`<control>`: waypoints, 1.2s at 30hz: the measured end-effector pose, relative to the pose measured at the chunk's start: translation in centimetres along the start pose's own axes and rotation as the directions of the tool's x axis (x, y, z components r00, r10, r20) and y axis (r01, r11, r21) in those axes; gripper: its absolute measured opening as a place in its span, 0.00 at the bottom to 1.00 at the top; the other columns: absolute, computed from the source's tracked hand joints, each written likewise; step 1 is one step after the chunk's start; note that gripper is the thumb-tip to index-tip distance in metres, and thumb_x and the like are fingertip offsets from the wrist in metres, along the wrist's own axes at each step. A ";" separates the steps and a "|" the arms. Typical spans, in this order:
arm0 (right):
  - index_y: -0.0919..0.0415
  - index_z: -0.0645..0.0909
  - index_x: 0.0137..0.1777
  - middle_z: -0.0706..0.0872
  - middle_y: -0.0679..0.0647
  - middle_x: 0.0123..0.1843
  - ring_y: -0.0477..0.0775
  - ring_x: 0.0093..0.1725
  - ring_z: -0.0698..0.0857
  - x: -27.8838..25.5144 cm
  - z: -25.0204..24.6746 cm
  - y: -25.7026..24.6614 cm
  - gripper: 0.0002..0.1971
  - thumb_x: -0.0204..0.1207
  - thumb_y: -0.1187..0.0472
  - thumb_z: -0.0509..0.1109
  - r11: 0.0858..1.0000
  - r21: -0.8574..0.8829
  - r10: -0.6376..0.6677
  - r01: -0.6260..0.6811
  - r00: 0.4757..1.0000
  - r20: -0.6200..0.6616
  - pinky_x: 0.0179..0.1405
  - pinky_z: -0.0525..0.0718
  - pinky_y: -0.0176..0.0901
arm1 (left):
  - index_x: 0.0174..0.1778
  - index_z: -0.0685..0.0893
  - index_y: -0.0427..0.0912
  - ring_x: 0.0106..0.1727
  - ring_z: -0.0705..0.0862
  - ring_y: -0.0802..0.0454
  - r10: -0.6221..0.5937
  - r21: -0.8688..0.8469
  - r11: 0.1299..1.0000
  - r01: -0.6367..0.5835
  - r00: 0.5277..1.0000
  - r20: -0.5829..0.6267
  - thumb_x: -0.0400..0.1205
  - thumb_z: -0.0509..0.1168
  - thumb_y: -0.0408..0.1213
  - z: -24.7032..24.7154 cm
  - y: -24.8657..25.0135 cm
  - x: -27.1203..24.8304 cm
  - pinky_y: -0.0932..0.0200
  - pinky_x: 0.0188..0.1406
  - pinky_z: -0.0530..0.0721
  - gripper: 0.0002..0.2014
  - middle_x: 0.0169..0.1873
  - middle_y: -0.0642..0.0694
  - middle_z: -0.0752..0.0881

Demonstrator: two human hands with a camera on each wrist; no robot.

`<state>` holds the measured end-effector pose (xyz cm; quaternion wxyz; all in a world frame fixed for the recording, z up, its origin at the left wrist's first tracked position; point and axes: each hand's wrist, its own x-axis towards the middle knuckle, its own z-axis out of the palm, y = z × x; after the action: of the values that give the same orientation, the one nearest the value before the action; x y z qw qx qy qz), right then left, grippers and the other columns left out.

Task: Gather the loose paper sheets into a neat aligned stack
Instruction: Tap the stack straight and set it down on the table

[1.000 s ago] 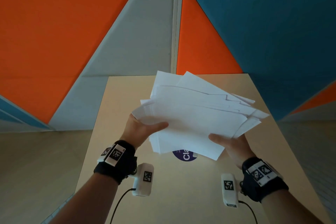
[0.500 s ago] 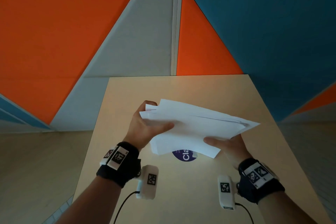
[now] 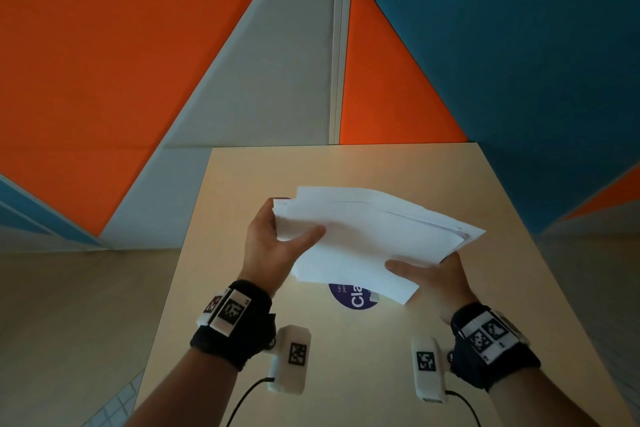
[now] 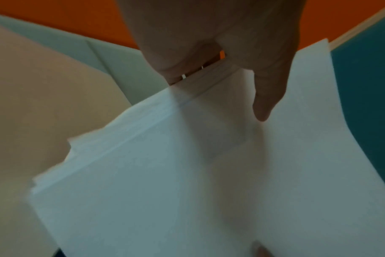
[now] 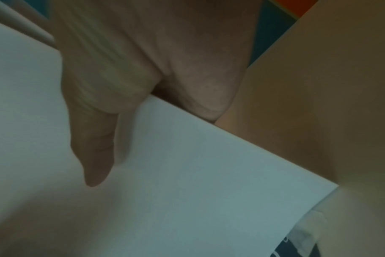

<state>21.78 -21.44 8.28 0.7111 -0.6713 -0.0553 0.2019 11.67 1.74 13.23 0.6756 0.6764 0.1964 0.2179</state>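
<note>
Paper sheets (image 3: pixel 374 239) held above the table (image 3: pixel 346 357), long axis running left to right between left hand (image 3: pixel 273 246) and right hand (image 3: pixel 436 277), both gripping opposite edges (left corners not yet flush); neither hand nearer.

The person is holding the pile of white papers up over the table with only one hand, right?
Not quite. Both hands hold the paper stack above the table: the left hand grips one end and the right hand the other, as the head view shows. Each wrist view shows a thumb on top.
</note>
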 end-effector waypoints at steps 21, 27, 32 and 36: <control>0.60 0.89 0.41 0.94 0.46 0.36 0.43 0.39 0.93 -0.2 0.3 -0.5 0.13 0.61 0.74 0.84 0.996 -0.085 0.033 -0.034 0.999 -0.013 0.33 0.85 0.28 | 0.40 0.77 0.50 0.43 0.75 0.51 0.045 -0.115 0.991 -0.068 0.980 -0.193 0.73 0.66 0.54 2.4 2.6 1.2 0.56 0.49 0.73 0.12 0.41 0.46 0.78; 0.58 0.88 0.50 0.95 0.50 0.41 0.47 0.42 0.94 -0.2 0.4 -0.3 0.20 0.62 0.77 0.82 1.000 -0.023 0.015 -0.016 1.000 -0.023 0.34 0.88 0.34 | 0.42 0.79 0.46 0.41 0.80 0.48 0.021 -0.085 0.996 -0.040 0.976 -0.216 0.83 0.57 0.47 2.0 1.7 1.6 0.50 0.45 0.78 0.11 0.38 0.43 0.82; 0.55 0.88 0.47 0.95 0.48 0.40 0.48 0.41 0.93 0.1 0.8 -0.5 0.19 0.63 0.78 0.81 1.000 -0.018 0.007 -0.007 1.000 -0.030 0.34 0.88 0.35 | 0.41 0.80 0.46 0.43 0.80 0.48 0.022 -0.107 0.993 -0.044 0.980 -0.199 0.75 0.65 0.53 2.4 1.6 1.4 0.51 0.49 0.76 0.13 0.38 0.46 0.83; 0.55 0.88 0.41 0.94 0.50 0.39 0.47 0.40 0.93 0.5 0.6 -0.7 0.16 0.62 0.76 0.83 0.998 -0.057 0.004 -0.006 0.999 -0.042 0.40 0.89 0.42 | 0.38 0.80 0.48 0.41 0.80 0.52 0.033 -0.110 0.992 -0.057 0.977 -0.212 0.77 0.66 0.50 2.5 1.9 1.8 0.53 0.47 0.77 0.09 0.37 0.52 0.83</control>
<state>22.19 -20.68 8.94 0.6921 -0.6954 -0.0446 0.1881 14.48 0.69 15.25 0.6839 0.6138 0.2381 0.3143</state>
